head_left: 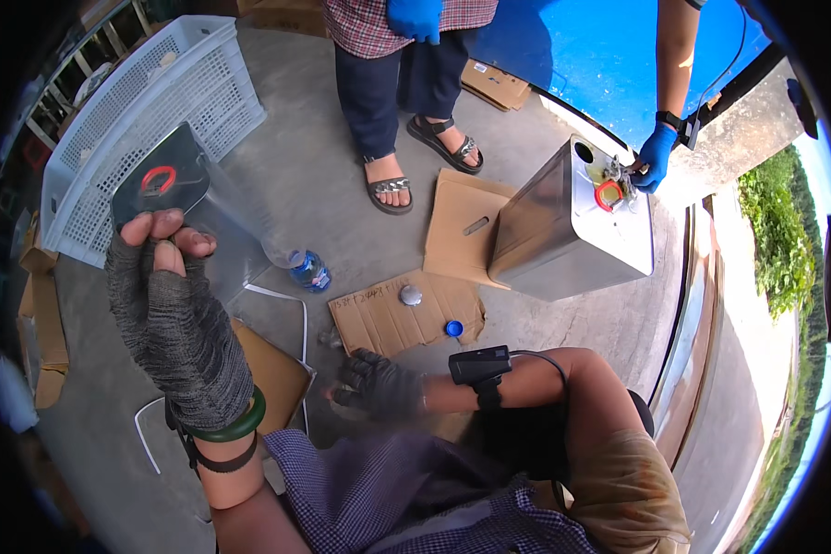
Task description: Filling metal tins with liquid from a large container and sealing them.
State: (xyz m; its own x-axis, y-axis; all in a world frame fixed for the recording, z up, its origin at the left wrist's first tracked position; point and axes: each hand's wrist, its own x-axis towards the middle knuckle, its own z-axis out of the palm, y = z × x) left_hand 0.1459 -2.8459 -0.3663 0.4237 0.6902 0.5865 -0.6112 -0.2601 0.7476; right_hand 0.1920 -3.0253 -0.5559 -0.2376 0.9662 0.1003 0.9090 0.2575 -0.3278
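My left hand (180, 323), in a grey fingerless glove, is raised at the left with its fingers bent together. Anything between the fingertips is too small to make out. Just beyond them stands a metal tin (180, 152) with a red ring handle (158, 180) on its top. My right hand (379, 383), in a similar glove, is low near the middle. It is at the near edge of a flat cardboard piece (369, 319), its fingers partly hidden and blurred. A silver round cap (410, 295) and a blue cap (453, 329) lie on that cardboard.
A blue-labelled clear bottle (310, 271) rests beside the left tin. Another metal tin (563, 226) stands at the right; a co-worker's blue-gloved hand (656, 157) is at its top. A second person in sandals (392, 192) stands ahead. A pale plastic crate (217, 92) stands far left.
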